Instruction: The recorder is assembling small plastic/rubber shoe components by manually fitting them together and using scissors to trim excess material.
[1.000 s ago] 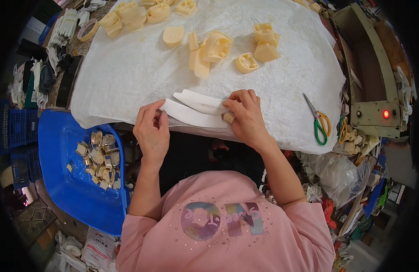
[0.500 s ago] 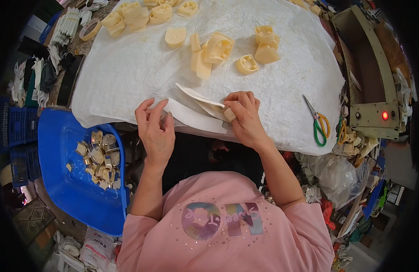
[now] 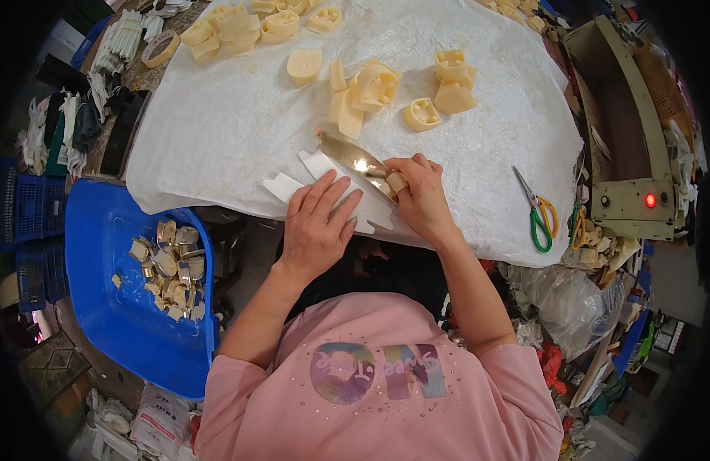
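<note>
Two white strips (image 3: 283, 186) lie on the covered table (image 3: 209, 138) in the head view, beneath the left hand (image 3: 318, 223), whose fingers rest loosely, seemingly steadying them; the right hand (image 3: 424, 192) pinches a gold strip (image 3: 347, 154) near one end, likely leaving its length free.

Counter (image 3: 217, 131) looks pretty bright, gold strip (image 3: 346, 154) over it glares hard, fisheye edges around it black.

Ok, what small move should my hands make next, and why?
Perhaps ease the gold strip flat beside the white strips: the right hand grips it near one end, while the left hand lies over the white strips, seemingly steadying them.
</note>
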The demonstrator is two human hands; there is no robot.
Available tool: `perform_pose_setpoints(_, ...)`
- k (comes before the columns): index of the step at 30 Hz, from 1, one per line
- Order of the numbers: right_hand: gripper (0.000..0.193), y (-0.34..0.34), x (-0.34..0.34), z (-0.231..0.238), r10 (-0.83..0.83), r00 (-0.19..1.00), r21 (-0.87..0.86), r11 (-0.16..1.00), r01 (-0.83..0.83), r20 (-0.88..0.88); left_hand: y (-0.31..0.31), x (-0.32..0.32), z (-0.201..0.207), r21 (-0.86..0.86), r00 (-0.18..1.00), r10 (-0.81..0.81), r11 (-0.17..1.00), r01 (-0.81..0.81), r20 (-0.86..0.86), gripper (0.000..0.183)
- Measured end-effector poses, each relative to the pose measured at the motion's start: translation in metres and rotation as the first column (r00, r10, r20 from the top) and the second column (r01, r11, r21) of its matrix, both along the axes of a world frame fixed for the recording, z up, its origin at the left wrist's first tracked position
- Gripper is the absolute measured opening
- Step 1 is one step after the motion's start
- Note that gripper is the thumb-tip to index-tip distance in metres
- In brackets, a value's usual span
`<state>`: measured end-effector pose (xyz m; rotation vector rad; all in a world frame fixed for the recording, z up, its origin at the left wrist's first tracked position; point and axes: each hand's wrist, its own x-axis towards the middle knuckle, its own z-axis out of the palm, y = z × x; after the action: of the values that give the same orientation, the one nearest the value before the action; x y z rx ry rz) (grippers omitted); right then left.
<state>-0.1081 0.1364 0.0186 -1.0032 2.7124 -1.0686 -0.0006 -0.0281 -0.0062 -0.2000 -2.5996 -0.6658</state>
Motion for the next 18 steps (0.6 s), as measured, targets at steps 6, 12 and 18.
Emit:
perform_pose_setpoints(6, 0.017, 0.001, 0.000, 0.009, -0.100, 0.990, -0.153, 0.985, 0.084, -0.097, 0.000, -0.002, -0.004, 0.035, 0.999, 0.034, 0.999, -0.032, -0.038, 0.042)
perform_pose_setpoints(12, 0.014, -0.010, 0.007, 0.014, -0.105, 0.972, -0.254, 0.954, 0.158, 0.211, -0.012, 0.001, 0.005, 0.107, 0.996, -0.081, 0.991, 0.083, -0.027, 0.037)
perform_pose_setpoints(18, 0.012, -0.006, 0.008, 0.007, -0.112, 0.914, -0.346, 0.902, 0.257, 0.389, -0.025, 0.000, -0.003, 0.073, 0.980, -0.133, 0.987, 0.145, -0.149, 0.033)
